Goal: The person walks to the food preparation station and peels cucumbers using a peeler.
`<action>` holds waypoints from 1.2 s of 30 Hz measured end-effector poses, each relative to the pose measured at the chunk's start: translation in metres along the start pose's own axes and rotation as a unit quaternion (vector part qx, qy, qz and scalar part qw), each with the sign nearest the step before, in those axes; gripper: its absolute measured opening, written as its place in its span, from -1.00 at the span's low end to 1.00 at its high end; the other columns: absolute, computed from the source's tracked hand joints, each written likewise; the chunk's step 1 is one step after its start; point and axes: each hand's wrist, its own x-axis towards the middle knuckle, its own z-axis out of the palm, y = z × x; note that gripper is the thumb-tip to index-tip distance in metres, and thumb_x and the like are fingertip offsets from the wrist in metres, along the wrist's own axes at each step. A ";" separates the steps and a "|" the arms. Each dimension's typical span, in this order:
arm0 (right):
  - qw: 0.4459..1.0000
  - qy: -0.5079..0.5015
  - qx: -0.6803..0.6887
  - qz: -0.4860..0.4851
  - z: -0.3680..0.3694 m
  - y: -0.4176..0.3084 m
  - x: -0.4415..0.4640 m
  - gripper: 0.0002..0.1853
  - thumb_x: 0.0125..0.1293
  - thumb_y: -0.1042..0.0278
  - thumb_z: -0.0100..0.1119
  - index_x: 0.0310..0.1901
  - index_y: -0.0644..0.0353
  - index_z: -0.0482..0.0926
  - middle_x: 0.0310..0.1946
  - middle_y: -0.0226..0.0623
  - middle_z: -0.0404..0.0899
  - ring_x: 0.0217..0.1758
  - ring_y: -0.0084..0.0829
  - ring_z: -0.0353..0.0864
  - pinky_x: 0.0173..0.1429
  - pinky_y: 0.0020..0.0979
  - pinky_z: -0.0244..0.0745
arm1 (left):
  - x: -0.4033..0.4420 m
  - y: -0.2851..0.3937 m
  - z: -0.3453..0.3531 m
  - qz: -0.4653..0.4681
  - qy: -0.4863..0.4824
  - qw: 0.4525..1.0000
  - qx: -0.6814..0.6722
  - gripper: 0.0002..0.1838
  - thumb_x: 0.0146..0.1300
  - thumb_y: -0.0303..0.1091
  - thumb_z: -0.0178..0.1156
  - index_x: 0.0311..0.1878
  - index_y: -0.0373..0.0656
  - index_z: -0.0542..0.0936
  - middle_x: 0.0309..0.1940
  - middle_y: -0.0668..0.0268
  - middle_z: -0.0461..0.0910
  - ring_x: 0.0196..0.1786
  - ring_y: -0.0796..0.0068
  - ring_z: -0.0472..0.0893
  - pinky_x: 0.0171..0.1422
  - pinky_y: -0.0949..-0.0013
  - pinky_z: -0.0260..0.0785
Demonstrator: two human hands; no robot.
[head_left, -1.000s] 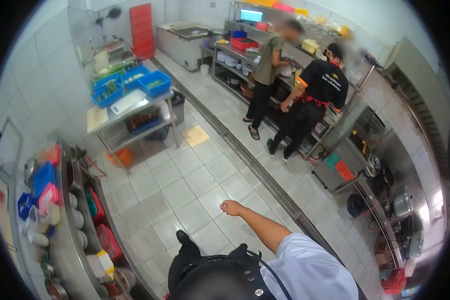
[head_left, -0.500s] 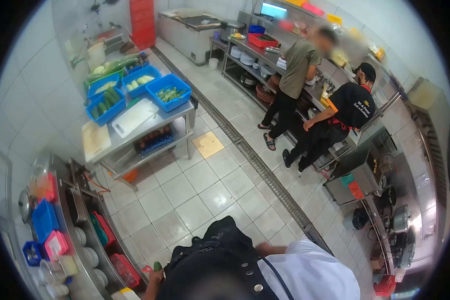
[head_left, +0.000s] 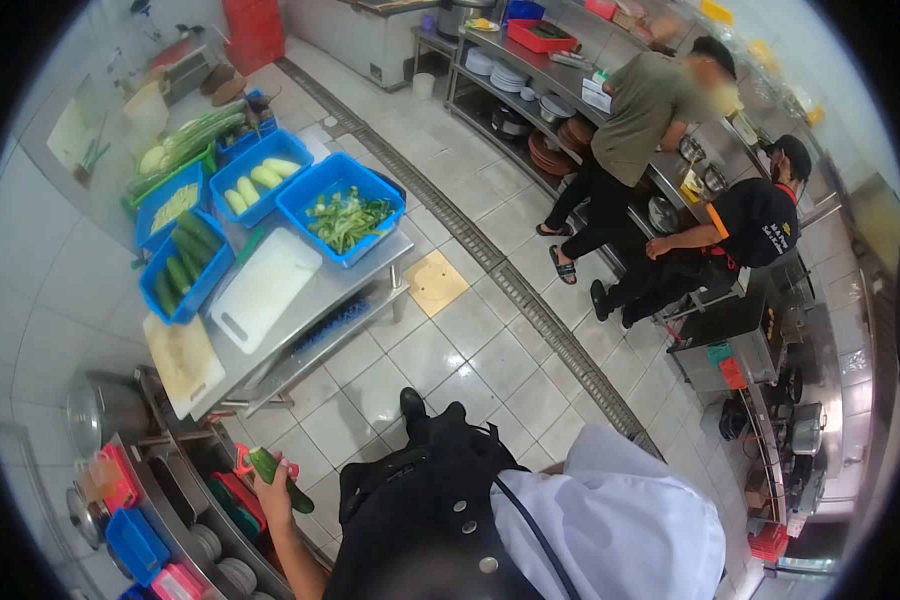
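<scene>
My left hand (head_left: 275, 492) is closed around a green cucumber (head_left: 263, 463), whose lower end sticks out past my fingers. A red-orange tool (head_left: 242, 458), which looks like a peeler, shows at the same hand; its blade cannot be made out. This hand is between the steel shelf unit and my black apron (head_left: 415, 510). My right hand is hidden behind the apron and the white cloth (head_left: 610, 500) on my right side. Ahead is the steel table (head_left: 355, 295) bearing a white cutting board (head_left: 267, 290) and a wooden board (head_left: 182, 362).
Blue baskets hold cucumbers (head_left: 178, 283), pale peeled vegetables (head_left: 255, 190) and cut greens (head_left: 350, 220). A floor drain (head_left: 450, 225) runs diagonally. Two people (head_left: 640, 130) work at the right counter. Steel shelves (head_left: 175, 500) with bins stand close on my left.
I have moved closer to the table, and the view has shifted. My left hand has come up and forward with the cucumber. One of my feet now shows ahead.
</scene>
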 end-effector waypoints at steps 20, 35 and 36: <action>0.899 0.268 0.188 -0.291 -0.407 -0.366 -0.128 -0.71 0.54 0.19 0.20 -0.08 0.32 0.67 -0.27 -0.06 0.72 -0.17 -0.15 0.73 -0.03 -0.23 0.61 | 0.166 0.194 0.070 0.009 -0.317 0.922 -0.222 -0.60 0.41 -0.27 0.37 0.24 -0.23 0.63 -0.08 0.34 0.66 -0.03 0.53 0.66 0.09 0.40 0.51; 0.733 0.046 0.506 -0.451 -0.456 -0.410 -0.089 -0.63 0.71 0.21 0.02 0.36 0.22 0.52 0.01 -0.43 0.64 -0.01 -0.64 0.58 0.10 -0.51 0.54 | 0.197 0.240 0.174 0.050 -0.456 0.887 -0.057 -0.39 0.32 -0.39 0.47 0.41 -0.24 0.54 0.05 0.34 0.70 0.10 0.55 0.65 0.29 0.35 0.48; 0.746 0.039 0.484 -0.455 -0.460 -0.403 -0.077 -0.63 0.70 0.23 0.03 0.37 0.22 0.51 0.01 -0.43 0.64 -0.02 -0.64 0.58 0.10 -0.50 0.54 | 0.196 0.246 0.181 0.075 -0.440 0.894 -0.040 -0.40 0.33 -0.41 0.46 0.41 -0.26 0.53 -0.03 0.32 0.70 -0.02 0.55 0.68 0.18 0.38 0.53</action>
